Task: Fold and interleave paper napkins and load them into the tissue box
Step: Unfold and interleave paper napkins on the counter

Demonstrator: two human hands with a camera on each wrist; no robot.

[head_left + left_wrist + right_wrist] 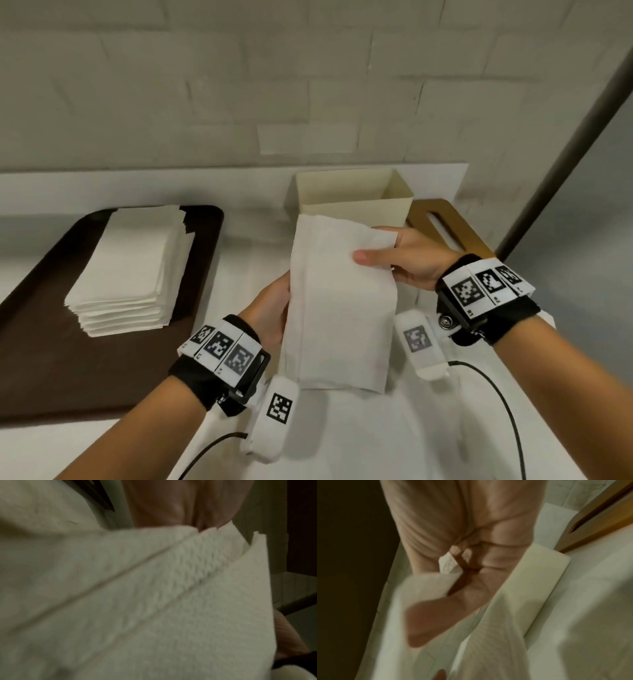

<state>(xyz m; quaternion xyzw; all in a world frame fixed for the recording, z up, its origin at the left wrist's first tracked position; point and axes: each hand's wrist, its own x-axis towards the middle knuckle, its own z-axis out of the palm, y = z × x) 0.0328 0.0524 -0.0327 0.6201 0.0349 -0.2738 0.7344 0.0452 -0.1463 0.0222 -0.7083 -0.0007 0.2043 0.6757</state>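
A bundle of folded white napkins [337,308] is held upright above the table, in front of the open cream tissue box [394,200]. My left hand [270,310] grips its left edge, fingers hidden behind the paper. My right hand [404,255] pinches its upper right corner, thumb on the front face. In the left wrist view the napkin bundle [154,595] fills the frame, layered edges showing. The right wrist view shows my right hand [453,563] with the thumb pressed on the napkins [423,588] and the tissue box [537,582] wall beside it.
A stack of folded napkins [133,270] lies on a dark brown tray [68,359] at the left. The wooden slotted box lid [445,222] lies right of the box. A tiled wall stands behind. Cables trail from both wrist units.
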